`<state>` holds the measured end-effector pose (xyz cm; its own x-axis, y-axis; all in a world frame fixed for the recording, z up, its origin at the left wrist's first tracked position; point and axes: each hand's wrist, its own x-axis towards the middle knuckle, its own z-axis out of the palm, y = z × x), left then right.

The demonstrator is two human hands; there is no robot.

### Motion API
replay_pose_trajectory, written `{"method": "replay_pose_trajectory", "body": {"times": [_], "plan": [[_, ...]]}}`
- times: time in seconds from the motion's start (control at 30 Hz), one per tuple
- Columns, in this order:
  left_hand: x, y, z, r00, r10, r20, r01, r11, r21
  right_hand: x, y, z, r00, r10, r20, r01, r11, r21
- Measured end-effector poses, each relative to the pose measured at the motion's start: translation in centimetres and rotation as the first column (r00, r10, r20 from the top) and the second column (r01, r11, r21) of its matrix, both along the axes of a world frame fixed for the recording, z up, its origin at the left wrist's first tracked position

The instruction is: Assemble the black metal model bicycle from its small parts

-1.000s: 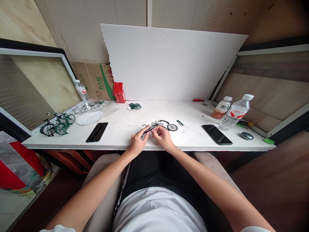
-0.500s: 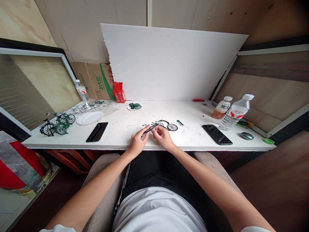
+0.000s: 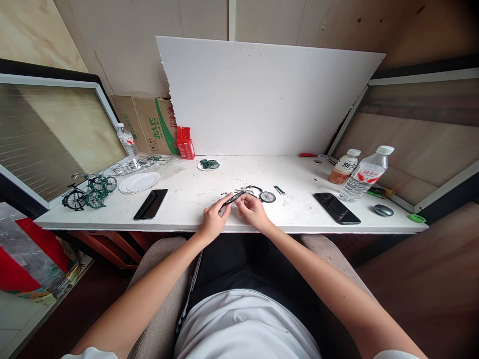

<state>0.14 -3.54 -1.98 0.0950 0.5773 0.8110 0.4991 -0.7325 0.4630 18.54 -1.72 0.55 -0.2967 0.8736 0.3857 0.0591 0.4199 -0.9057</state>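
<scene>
My left hand (image 3: 215,218) pinches a black toy bicycle wheel (image 3: 232,199) between thumb and fingers, low over the front of the white table. From the other side my right hand (image 3: 251,210) closes its thumb and fingertips at the wheel's right edge; whether it grips the wheel or a tiny part there is hidden. Just beyond the fingers lie small black bicycle parts (image 3: 247,191), partly covered by my hands. Another black spoked wheel (image 3: 268,197), with a curved black piece (image 3: 256,188) beside it, rests to the right. Farther right is a short green plastic strip (image 3: 279,190).
Assembled toy bicycles (image 3: 90,192) stand at the left end, near white paper plates (image 3: 139,182) and a phone (image 3: 150,204). A small plate (image 3: 209,164) holds green parts. On the right are a second phone (image 3: 337,208), a water bottle (image 3: 364,174), a brown-drink bottle (image 3: 344,167) and a mouse (image 3: 383,210).
</scene>
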Motion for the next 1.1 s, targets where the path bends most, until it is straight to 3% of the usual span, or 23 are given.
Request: {"method": "replay_pose_trajectory", "body": {"times": [0.23,1.1], "plan": [[0.02,-0.04,0.11,1.000,-0.003,0.005,0.003,1.000,-0.006,-0.26,-0.06,-0.52,0.995,-0.095,-0.017,0.096,0.995,0.039],[-0.06,0.04,0.10,1.000,-0.019,0.000,0.018,0.999,-0.034,-0.18,-0.68,-0.14,0.997,-0.048,0.065,0.045,0.998,0.046]]}}
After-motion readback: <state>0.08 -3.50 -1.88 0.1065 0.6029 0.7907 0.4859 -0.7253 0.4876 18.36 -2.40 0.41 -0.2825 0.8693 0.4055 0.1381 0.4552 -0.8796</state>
